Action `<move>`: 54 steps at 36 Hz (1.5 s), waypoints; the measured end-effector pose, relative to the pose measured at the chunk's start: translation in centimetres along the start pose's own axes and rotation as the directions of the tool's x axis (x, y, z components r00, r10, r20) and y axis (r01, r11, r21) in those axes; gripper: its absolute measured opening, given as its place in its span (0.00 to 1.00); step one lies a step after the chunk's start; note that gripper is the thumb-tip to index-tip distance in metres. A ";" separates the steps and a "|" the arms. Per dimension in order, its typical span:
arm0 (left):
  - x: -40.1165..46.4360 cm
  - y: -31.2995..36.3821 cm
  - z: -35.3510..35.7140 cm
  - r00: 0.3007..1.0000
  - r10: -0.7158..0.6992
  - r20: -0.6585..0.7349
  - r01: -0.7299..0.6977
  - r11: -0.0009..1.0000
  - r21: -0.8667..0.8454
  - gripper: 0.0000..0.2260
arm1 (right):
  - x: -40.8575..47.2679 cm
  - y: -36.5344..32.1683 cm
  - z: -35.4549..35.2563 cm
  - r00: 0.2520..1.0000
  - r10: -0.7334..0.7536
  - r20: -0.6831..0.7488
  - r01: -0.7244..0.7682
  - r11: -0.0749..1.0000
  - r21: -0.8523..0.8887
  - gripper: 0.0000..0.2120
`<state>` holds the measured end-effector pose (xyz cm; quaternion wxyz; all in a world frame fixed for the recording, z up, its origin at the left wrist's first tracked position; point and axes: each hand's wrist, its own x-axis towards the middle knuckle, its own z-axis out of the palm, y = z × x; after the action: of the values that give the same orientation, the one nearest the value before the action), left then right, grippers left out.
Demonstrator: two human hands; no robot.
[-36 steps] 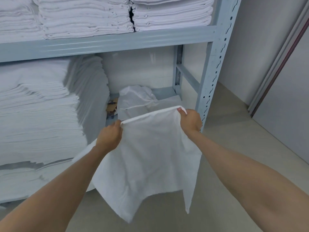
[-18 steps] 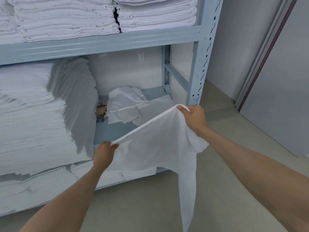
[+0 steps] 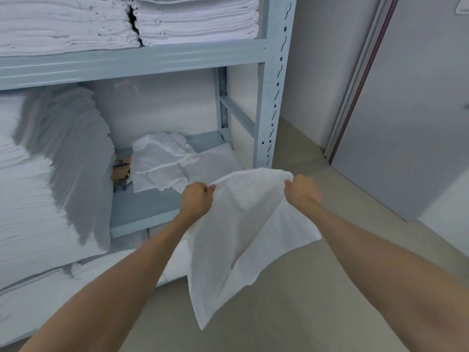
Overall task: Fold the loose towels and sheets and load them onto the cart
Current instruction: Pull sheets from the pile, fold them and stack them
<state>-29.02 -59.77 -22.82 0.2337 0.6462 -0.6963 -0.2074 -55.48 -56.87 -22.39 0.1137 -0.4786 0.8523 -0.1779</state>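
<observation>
While the white towel (image 3: 243, 224) hangs in the air in front of the grey shelf rack (image 3: 272, 97), the left hand (image 3: 196, 199) and the right hand (image 3: 302, 191) each grip one end of its top edge with curled fingers. Its top edge runs left to right between the fists, and its long axis points down to the floor (image 3: 317, 301), where one corner hangs lowest

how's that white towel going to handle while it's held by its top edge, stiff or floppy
Probably floppy: the white towel sags between the left hand and right hand and hangs in soft folds to a drooping corner. It is likely light, since pinching the top edge alone carries it. It looks unlikely to slip.
</observation>
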 end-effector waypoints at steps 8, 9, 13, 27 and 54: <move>-2.3 4.3 3.7 0.997 0.041 0.060 -0.035 0.995 -0.093 0.25 | -5.3 -3.8 4.7 0.944 -0.061 0.325 -0.076 0.916 0.393 0.20; -2.5 4.3 3.7 0.997 0.053 0.060 -0.047 0.995 -0.089 0.25 | -5.6 -4.0 4.7 0.932 -0.069 0.357 -0.091 0.907 0.412 0.19; -3.2 4.1 3.1 0.993 0.093 0.079 -0.090 0.995 -0.044 0.24 | -6.7 -4.4 4.2 0.873 -0.108 0.475 -0.208 0.798 0.565 0.14; -5.7 4.7 2.2 0.949 0.290 0.122 -0.295 0.955 0.028 0.25 | -8.3 -3.9 3.0 0.830 -0.094 0.551 -0.428 0.527 0.734 0.11; -8.2 6.1 3.7 0.942 0.306 -0.137 -0.295 0.951 0.093 0.07 | -8.7 -1.0 2.2 0.959 -0.063 0.277 -0.229 0.408 0.884 0.15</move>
<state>-35.64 -51.16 -22.62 0.2909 0.5540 -0.7741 -0.0953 -49.41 -50.35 -23.73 0.4769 -0.3160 0.6182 -0.5391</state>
